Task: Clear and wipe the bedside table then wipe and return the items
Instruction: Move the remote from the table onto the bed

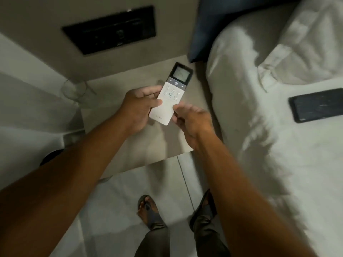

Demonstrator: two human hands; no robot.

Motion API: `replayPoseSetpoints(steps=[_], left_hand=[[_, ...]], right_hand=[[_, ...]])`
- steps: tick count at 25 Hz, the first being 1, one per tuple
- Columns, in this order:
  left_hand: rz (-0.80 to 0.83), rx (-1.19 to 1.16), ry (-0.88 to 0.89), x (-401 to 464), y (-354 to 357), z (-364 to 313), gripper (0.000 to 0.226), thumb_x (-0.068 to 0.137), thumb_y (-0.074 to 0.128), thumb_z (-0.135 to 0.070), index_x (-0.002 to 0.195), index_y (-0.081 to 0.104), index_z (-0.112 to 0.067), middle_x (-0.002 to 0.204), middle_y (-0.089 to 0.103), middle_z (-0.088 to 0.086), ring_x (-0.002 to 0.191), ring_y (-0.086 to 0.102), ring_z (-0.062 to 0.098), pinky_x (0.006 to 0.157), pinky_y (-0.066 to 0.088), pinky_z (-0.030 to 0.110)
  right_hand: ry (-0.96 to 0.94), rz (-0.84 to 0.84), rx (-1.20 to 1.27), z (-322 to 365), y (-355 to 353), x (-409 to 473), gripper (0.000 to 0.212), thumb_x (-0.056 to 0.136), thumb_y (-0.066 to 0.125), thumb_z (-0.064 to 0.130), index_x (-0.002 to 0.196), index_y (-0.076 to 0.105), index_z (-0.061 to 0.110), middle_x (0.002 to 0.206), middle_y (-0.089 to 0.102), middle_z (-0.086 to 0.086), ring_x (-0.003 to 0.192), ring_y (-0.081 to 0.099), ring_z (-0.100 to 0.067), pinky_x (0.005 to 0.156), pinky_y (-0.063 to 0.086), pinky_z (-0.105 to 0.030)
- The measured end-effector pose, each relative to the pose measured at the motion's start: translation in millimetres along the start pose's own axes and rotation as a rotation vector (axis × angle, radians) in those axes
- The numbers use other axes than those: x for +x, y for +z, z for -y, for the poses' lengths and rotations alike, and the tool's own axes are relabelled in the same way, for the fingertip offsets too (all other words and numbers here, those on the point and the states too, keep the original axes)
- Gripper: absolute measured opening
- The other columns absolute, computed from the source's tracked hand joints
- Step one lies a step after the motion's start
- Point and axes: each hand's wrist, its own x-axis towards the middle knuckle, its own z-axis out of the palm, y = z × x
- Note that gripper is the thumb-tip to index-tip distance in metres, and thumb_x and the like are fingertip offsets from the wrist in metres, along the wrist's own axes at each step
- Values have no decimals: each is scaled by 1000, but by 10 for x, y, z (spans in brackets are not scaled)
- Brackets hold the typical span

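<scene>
The remote (169, 93) is pinched by both hands' fingers (157, 102) above the tabletop (118, 115); a loose hold could drop it.

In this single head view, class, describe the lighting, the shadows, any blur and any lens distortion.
Head view: dim overall, light falling brightest on the bed; soft hand shadows on the bedside table; the glass smears to a blur; the remote stays fairly sharp; wide-angle lens stretches both forearms toward the corners.
</scene>
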Motion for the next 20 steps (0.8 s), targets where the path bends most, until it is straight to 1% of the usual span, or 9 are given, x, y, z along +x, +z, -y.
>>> replayPoseSetpoints(steps=[3,6,10,12,15,16,17,18,20], left_hand=[[261,-13,16,-189,784,-209,46,84,56,17,127,62,1,113,74,16,105,73,25,91,60,33],[422,228,63,-377,1685,-275,45,88,54,21,126,65,-1,104,75,11,96,72,19,83,60,26],[479,705,268,-544,2863,-221,41,84,61,9,116,75,-12,111,76,2,103,70,13,94,58,28],[510,842,281,-611,3286,-186,36,84,58,6,101,76,-19,102,74,1,98,67,13,94,57,31],[509,1069,317,-642,3677,-111,22,85,54,5,81,52,-16,94,58,-6,97,65,22,96,56,44],[503,1124,323,-642,3761,-78,27,85,52,6,95,74,-7,106,73,14,105,68,28,96,56,47],[486,1172,322,-633,3826,-42,30,85,50,6,113,61,5,129,59,25,111,66,34,95,55,47],[484,1203,334,-617,3856,3,20,84,49,7,95,66,5,117,68,23,114,64,36,93,57,45],[467,1239,374,-609,3855,75,21,86,50,6,92,68,-1,118,69,19,115,65,35,92,58,41]], right_hand=[[-103,-111,92,366,-708,-528,21,92,66,0,111,70,-7,101,78,-18,84,76,-22,82,61,-30],[-127,-261,199,587,-1413,-1000,16,94,65,3,106,71,-6,103,77,-20,98,75,-29,92,59,-37],[-153,-507,354,729,-2151,-1181,11,93,67,3,100,73,-3,94,79,-15,89,76,-25,82,62,-33],[-155,-596,415,825,-2438,-1164,12,90,69,1,100,72,-5,93,79,-16,81,76,-23,71,61,-28],[-112,-647,404,951,-2730,-1098,9,88,67,-3,95,70,-9,83,75,-17,66,71,-24,62,61,-27],[-90,-655,391,963,-2808,-1064,11,88,68,-2,96,70,-11,81,73,-19,66,69,-26,63,62,-28],[-75,-660,383,964,-2868,-1024,13,88,69,-2,96,70,-12,80,71,-20,67,69,-27,64,63,-29],[-66,-668,373,956,-2910,-973,14,87,70,-2,96,70,-12,79,71,-20,67,69,-28,66,64,-31],[-59,-691,337,934,-2963,-901,13,85,72,-2,95,71,-11,80,72,-20,65,70,-27,69,65,-33]])
